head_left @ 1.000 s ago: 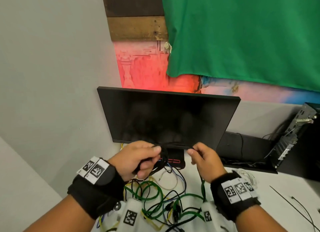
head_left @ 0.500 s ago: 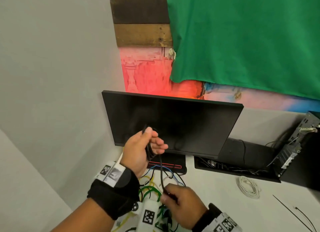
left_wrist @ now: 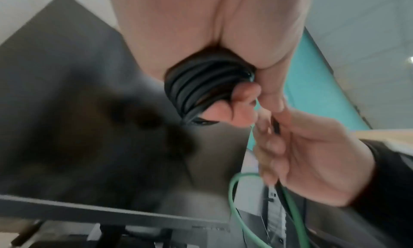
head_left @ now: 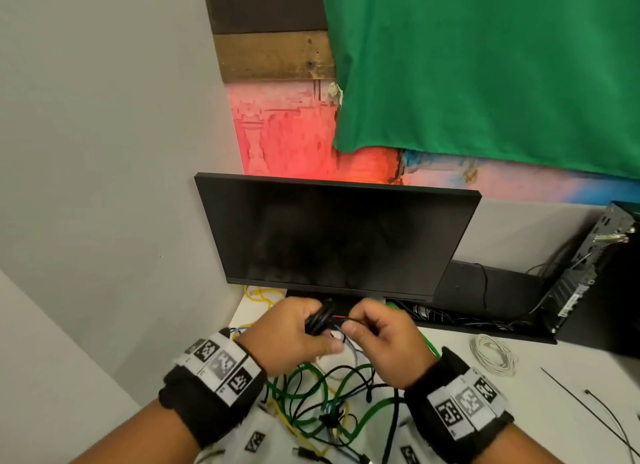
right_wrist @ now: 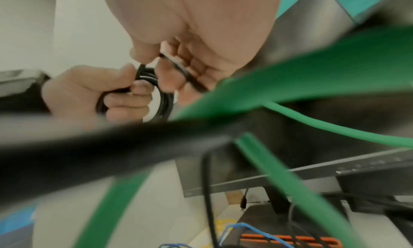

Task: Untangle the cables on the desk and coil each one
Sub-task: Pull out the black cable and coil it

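I'm gripping the black coil (head_left: pixel 320 320) in my left hand (head_left: pixel 289 339), right hand (head_left: pixel 379 339) pinching its free strand; feeding loops evenly, clear of the tangle (head_left: pixel 329 401).

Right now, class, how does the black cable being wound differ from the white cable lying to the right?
The black cable is held above the desk, gripped as loops by the left hand with its free end pinched by the right hand; the white cable lies untouched on the desk. The black one is dark, the white one pale. Both are coiled.
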{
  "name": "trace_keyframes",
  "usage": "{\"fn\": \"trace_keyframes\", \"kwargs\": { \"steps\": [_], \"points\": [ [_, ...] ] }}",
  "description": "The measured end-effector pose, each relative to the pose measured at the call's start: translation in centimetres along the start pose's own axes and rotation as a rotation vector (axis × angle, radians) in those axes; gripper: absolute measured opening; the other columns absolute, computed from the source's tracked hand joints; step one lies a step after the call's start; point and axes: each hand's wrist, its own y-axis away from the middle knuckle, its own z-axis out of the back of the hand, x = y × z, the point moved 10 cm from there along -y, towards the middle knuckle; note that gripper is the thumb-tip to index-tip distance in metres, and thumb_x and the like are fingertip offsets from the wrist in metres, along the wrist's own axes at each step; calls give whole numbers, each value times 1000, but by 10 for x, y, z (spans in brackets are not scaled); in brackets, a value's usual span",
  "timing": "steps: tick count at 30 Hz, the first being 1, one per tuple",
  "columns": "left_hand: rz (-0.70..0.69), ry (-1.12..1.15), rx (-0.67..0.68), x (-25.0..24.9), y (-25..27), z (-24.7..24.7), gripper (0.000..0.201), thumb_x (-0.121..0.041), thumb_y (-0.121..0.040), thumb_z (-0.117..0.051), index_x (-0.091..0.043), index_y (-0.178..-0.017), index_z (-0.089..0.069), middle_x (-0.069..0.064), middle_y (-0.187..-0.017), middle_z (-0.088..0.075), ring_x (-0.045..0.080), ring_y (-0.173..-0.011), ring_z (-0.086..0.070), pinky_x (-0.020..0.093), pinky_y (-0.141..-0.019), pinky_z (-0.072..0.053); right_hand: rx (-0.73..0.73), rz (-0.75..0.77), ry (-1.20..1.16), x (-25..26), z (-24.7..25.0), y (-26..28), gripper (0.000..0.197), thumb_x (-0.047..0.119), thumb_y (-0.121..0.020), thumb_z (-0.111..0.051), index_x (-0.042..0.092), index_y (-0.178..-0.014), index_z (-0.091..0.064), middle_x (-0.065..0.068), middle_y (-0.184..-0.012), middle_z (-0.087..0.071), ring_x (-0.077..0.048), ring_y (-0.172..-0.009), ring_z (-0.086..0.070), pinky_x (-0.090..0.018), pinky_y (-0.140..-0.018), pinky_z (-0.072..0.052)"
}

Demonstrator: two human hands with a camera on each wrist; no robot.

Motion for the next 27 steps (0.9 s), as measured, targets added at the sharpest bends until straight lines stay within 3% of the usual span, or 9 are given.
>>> {"fn": "trace_keyframes", "kwargs": {
  "steps": [5, 9, 12, 15, 17, 19, 21, 24, 27],
  "points": [
    [-57, -51, -322, -22, 2, 66, 23, -29, -83, -75, -11, -75, -62, 8, -56, -66, 15, -49, -62, 26, -53, -51, 274, -225, 357, -68, -30, 23, 50, 75, -72, -56, 31, -96, -63, 15, -94, -60, -3, -87, -58, -30, -82, -52],
    [-176, 2, -604, -55, 15, 121, 24, -33, -80, -73, -15, -73, -60, 3, -50, -63, 11, -44, -57, 21, -51, -47, 397, -377, 526, -125, -47, 71, 53, 83, -68, -52, 36, -90, -56, 16, -88, -57, -1, -80, -54, -24, -69, -45],
    [-255, 104, -800, -74, 28, 178, 28, -45, -78, -65, -20, -66, -60, 3, -48, -61, 12, -43, -55, 18, -51, -45, 560, -494, 593, -161, -61, 114, 62, 89, -63, -50, 33, -88, -58, 13, -93, -59, -9, -90, -57, -30, -82, -48],
    [-226, -29, -634, -81, 13, 176, 28, -41, -78, -70, -17, -67, -60, 6, -49, -62, 16, -43, -58, 21, -50, -49, 549, -581, 494, -172, -54, 132, 60, 85, -62, -60, 38, -98, -61, 15, -105, -53, -2, -101, -53, -26, -92, -45],
    [-156, -117, -525, -71, 4, 156, 29, -32, -83, -74, -13, -68, -58, 9, -50, -63, 15, -43, -59, 23, -52, -49, 434, -597, 397, -168, -34, 119, 41, 65, -74, -71, 40, -105, -61, 17, -113, -55, -1, -110, -54, -25, -98, -44],
    [-73, -131, -439, -53, 0, 137, 31, -29, -85, -73, -8, -69, -56, 14, -52, -62, 16, -44, -61, 28, -52, -50, 113, -562, 293, -145, 9, 92, 17, 32, -88, -72, 38, -99, -61, 13, -111, -61, -10, -111, -59, -29, -95, -48],
    [5, -152, -346, -37, -2, 118, 37, -33, -85, -73, -3, -72, -55, 18, -57, -63, 18, -49, -65, 33, -56, -55, -166, -466, 148, -102, 46, 64, 12, 27, -92, -68, 37, -98, -64, 11, -107, -68, -8, -104, -63, -23, -84, -49],
    [68, -127, -158, -27, -9, 82, 35, -37, -87, -70, -6, -76, -59, 11, -58, -66, 19, -56, -70, 34, -60, -57, 19, -289, -18, -21, 14, 24, 27, 55, -88, -61, 43, -112, -61, 18, -108, -69, 5, -102, -63, -16, -84, -49],
    [121, 254, -12, -18, -12, 54, 31, -36, -87, -68, -12, -69, -62, 9, -57, -60, 23, -52, -64, 30, -53, -52, 70, -55, -41, 49, -17, 4, 25, 51, -89, -51, 32, -95, -65, 20, -82, -68, 1, -79, -64, -11, -72, -46]
  ]
}}
